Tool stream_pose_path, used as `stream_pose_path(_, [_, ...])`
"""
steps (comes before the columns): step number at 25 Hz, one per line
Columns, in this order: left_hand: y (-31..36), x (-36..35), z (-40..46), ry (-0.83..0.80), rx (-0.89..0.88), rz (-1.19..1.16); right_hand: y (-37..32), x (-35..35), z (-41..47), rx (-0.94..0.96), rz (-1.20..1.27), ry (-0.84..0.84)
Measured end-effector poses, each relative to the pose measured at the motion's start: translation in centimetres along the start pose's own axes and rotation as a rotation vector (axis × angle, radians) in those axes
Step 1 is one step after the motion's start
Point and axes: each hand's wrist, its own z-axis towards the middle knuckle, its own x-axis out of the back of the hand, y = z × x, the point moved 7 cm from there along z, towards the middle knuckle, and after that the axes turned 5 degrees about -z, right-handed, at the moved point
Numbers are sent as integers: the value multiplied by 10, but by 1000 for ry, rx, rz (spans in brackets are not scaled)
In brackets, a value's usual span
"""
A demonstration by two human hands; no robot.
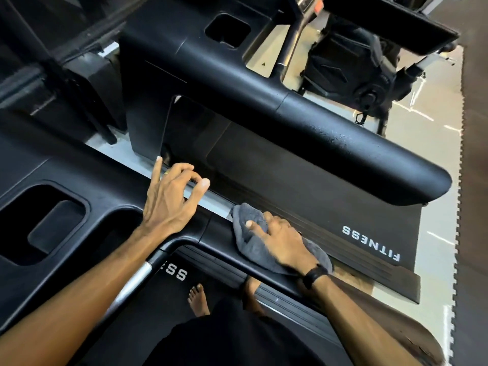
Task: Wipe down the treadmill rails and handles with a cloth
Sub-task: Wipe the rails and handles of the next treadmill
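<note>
A grey cloth (253, 247) lies draped over the black side rail (219, 233) of the treadmill I stand on. My right hand (280, 241) presses down on the cloth and grips it, with a black watch on the wrist. My left hand (171, 196) rests on the same rail a little further forward, near the console, its fingers spread and curled with nothing in them. A silver and black handle bar (142, 273) runs under my left forearm.
The console tray (47, 220) with cup recesses sits at the left. A second treadmill stands to the right, with its thick black rail (343, 143) and a deck marked FITNESS (369, 244). My bare feet (198, 299) stand on the belt. A black machine (364, 67) stands at the back.
</note>
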Motion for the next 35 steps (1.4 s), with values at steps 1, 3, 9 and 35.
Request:
stream_pose_path(1, [3,0,-1,1,-39,9,-12,7,-18,16,-108,128])
stream_pose_path(3, [14,1,-4,18,-118,-3,-37,12,-41,21,-287,344])
stream_pose_path(9, [61,-19,-3,89,-129,-276,-80,11,5,94,-78,228])
stream_pose_path(35, [45,-34,-8,55,2,-214,-72,10,-16,182,-130,294])
